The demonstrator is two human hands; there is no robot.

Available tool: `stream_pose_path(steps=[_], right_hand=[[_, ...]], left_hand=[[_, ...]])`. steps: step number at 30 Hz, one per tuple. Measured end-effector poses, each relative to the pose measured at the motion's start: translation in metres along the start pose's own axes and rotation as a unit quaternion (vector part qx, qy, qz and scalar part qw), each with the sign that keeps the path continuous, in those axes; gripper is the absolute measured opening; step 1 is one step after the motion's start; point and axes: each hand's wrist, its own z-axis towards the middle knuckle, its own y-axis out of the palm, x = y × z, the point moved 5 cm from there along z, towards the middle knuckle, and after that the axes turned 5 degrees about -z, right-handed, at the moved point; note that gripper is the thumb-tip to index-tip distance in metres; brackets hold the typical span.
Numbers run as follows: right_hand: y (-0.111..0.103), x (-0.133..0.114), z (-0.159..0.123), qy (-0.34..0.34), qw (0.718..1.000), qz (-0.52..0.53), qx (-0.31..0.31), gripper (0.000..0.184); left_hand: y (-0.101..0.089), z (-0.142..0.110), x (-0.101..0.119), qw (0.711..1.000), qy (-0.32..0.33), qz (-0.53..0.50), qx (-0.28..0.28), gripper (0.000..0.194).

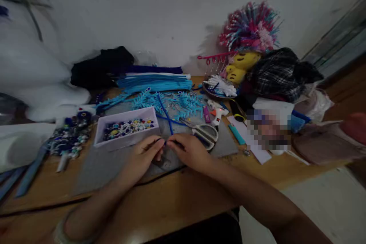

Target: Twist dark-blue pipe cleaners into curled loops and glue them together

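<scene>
**On the bench (177, 198): two-handed pinch hold**

At the left end, a loose heap of beads and ornaments (70, 135) lies on bare wood, beside the grey cloth (97, 171). Next to it, a pale open-topped box (128, 138) holds mixed beads; its walls presumably keep small parts from rolling, and its position puts them within easy reach of the left hand (148, 150).

The left grip is closed: thumb and forefinger meet on a short, dark blue strand (165, 142). This strand lies at the fingertips, in the narrow gap between the two hands, just above the cloth. The right hand (187, 150) closes from the opposite side, its fingertips pinched together on the strand. Gripping both sides of so small a part probably steadies it; its ends are hidden by the fingers. Behind the hands, a longer blue stem (169, 120) lies near blue leafy sprays (187, 105).

To the right, scissors (205, 134) lie with their handles just beside the right hand, likely for quick pickup. Farther right, a white glue gun (220, 114) shows a red light; its placement beyond the scissors likely keeps it clear of the fingers.
</scene>
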Motion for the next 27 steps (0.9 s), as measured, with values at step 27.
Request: stream_pose_path(steps=[27], right_hand=[[-0.0003,-0.0004,-0.0005,0.005,1.000,-0.014,-0.018,0.020]], left_hand=[[0.0000,-0.0021,0.0016,0.999,0.016,-0.004,0.031,0.022]])
